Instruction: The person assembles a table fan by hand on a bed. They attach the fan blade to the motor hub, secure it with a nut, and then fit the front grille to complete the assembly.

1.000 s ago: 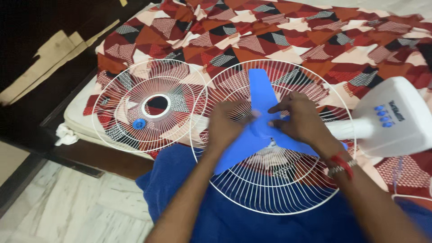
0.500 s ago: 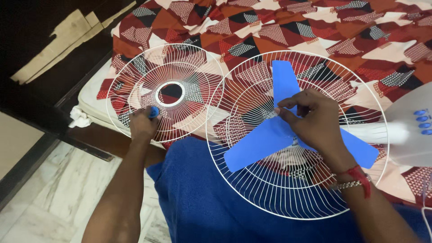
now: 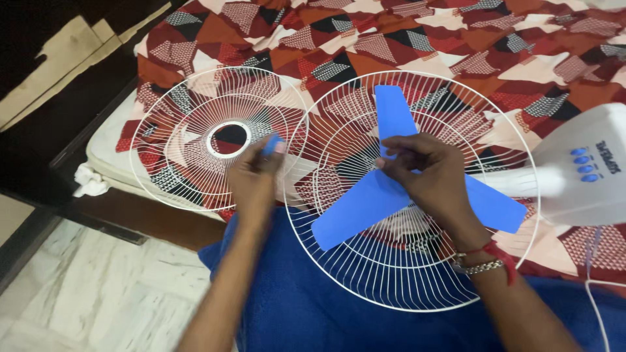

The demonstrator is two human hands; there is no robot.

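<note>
blue knob (image 3: 272, 145) pinched in my left hand (image 3: 255, 175), between the loose grille (image 3: 176, 140) and the fan's cage (image 3: 365, 274). my right hand (image 3: 427, 175) grips the blade hub (image 3: 391, 189).

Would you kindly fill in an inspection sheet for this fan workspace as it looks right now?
Surface: bed under a red, black and cream patterned sheet.
Job's things: blue three-blade fan blade lying in the rear guard; small blue cap; white fan base with blue buttons.
Clutter: loose front guard lying flat at the bed's edge; white cloth at the bed corner.
Grip: left hand holds the blue cap in its fingertips, above the guards; right hand rests on the blade hub.
Cables: white cord at the lower right.
Surroundings: marble floor, dark wooden furniture, blue cloth over the lap.
</note>
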